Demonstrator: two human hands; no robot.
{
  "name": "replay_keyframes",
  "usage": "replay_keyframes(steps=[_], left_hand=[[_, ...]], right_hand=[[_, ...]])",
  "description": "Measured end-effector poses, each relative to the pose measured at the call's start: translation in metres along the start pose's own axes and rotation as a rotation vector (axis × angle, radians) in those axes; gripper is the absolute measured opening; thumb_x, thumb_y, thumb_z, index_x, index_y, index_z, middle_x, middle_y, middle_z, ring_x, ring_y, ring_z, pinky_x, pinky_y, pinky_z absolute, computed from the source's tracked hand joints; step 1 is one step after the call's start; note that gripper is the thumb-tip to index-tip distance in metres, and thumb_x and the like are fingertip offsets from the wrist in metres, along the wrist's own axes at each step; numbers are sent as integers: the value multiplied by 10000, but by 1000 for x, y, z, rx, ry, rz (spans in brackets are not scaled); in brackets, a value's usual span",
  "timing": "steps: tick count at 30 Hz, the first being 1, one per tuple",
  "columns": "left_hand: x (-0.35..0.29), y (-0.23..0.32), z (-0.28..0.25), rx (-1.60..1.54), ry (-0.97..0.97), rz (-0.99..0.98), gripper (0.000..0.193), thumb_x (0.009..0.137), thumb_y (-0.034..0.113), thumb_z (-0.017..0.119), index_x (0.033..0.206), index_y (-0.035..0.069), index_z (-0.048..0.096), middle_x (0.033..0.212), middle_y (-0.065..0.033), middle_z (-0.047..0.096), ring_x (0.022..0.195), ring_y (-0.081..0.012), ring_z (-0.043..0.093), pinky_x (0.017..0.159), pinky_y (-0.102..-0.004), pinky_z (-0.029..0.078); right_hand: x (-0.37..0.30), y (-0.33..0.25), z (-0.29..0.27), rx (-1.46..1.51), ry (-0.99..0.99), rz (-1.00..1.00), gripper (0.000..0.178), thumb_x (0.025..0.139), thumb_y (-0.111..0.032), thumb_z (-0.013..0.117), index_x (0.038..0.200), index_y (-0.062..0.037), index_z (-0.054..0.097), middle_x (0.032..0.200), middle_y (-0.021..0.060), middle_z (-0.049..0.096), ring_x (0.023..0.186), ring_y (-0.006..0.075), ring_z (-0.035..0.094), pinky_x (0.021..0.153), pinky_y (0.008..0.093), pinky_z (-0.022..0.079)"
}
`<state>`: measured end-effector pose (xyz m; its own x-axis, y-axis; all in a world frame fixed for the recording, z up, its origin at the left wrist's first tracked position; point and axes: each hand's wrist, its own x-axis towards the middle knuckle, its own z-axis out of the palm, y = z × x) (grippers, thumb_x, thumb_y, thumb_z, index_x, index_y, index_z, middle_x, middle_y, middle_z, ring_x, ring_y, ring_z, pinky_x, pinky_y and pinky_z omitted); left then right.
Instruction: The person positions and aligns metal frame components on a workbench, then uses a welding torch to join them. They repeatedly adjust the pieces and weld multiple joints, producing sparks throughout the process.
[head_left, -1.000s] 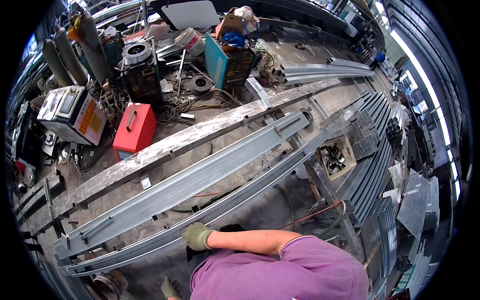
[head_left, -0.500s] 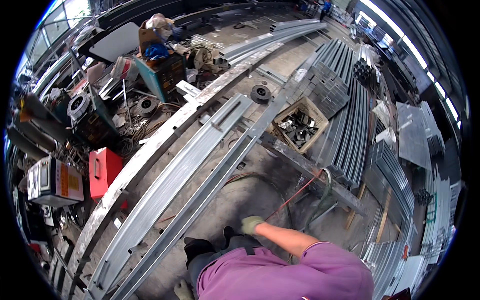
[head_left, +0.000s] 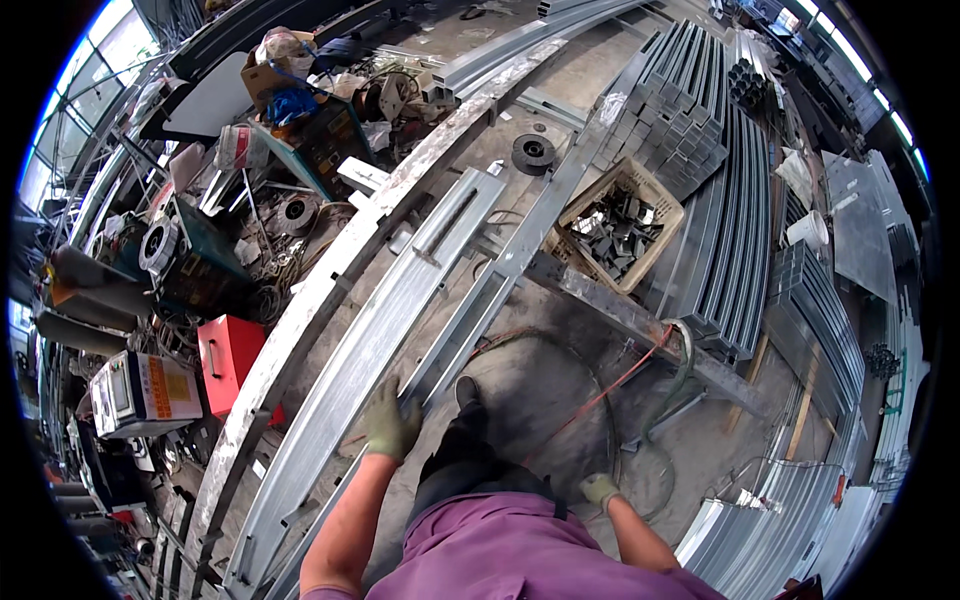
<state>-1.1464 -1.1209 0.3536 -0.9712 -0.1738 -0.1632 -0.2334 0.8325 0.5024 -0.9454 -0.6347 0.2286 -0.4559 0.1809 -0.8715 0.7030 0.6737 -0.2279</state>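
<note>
My left hand (head_left: 392,418), in a pale greenish work glove, reaches over a long galvanized steel channel (head_left: 455,335) with its fingers stretched and thumb apart. It holds nothing; whether it touches the metal I cannot tell. Just left of that hand runs a wider galvanized channel (head_left: 370,320), with a short bar (head_left: 445,222) lying on its far end. My right hand (head_left: 600,490), gloved alike, hangs low at my right side over the floor. Its fingers look loose and partly apart, with nothing seen in them. A red cable (head_left: 600,395) runs along the floor beyond it.
A yellowish crate (head_left: 655,262) of metal offcuts stands ahead to the right, beside stacked steel tubes (head_left: 735,240). A steel crossbeam (head_left: 640,330) spans in front of it. On the left are a long whitish beam (head_left: 300,320), a red box (head_left: 237,362) and a white machine (head_left: 145,395).
My left hand has risen from the lower edge to the channels. My right hand has swung back to the right. The view has shifted, and one foot is now farther forward.
</note>
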Motion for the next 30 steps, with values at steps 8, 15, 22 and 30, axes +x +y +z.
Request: replay_keyframes(steps=[8, 15, 22, 30], left_hand=[[139, 70, 48, 147, -451, -8, 523, 953, 381, 666, 1338, 29, 627, 1254, -263, 706, 1167, -451, 681, 987, -534, 547], [150, 50, 73, 212, -424, 61, 375, 934, 338, 663, 1187, 64, 705, 1044, -235, 759, 973, -461, 727, 859, -576, 559], [151, 64, 80, 136, -433, -94, 408, 935, 297, 660, 1259, 49, 681, 1178, -237, 737, 1065, -461, 706, 907, -571, 555], [175, 141, 86, 243, 147, -77, 568, 911, 318, 773, 1384, 49, 608, 1292, -247, 691, 1148, -485, 670, 969, -573, 537]], right_hand=[[-16, 54, 51, -153, 95, -129, 394, 963, -380, 646, 1158, -76, 804, 1028, 210, 801, 946, 342, 781, 825, 470, 587], [46, 101, 73, 163, 64, 69, 392, 924, -335, 704, 1180, -53, 796, 1128, 266, 770, 1084, 444, 744, 886, 531, 566], [87, -23, -61, -161, -77, 7, 325, 927, -307, 674, 1115, -79, 810, 1105, 269, 764, 1105, 452, 727, 925, 527, 559], [189, -161, -228, 87, 118, -191, 304, 972, -295, 674, 1098, -47, 797, 1037, 208, 790, 1006, 352, 772, 893, 437, 587]])
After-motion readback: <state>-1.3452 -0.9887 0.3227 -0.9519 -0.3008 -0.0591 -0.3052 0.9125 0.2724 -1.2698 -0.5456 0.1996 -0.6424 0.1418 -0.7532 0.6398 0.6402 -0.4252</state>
